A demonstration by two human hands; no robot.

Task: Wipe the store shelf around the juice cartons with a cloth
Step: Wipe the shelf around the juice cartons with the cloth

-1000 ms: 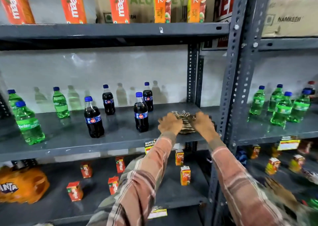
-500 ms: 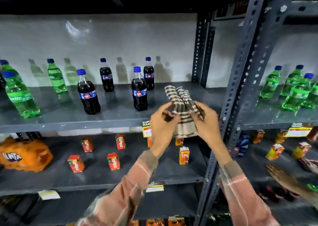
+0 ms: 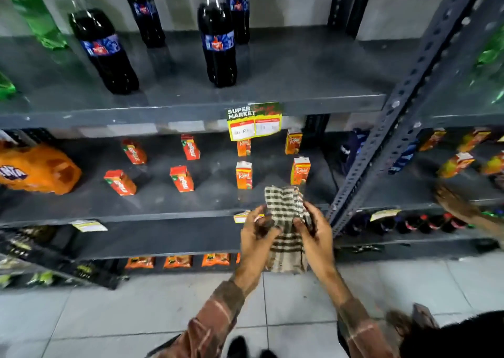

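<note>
Both forearms wear long plaid sleeves in faded reddish-brown with pale cross-stripes and darker bands. The left sleeve (image 3: 215, 319) ends in a darker, mottled cuff at the wrist; the right sleeve (image 3: 360, 327) ends a little way above the wrist. The left hand (image 3: 256, 235) and right hand (image 3: 316, 237) are bare, without gloves. Two dark shoe tips (image 3: 249, 348) show at the bottom edge.

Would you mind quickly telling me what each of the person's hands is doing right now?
Left hand: closed on the checked cloth, in front of the shelf.
Right hand: closed on the same cloth, fingers pinching it.
</note>
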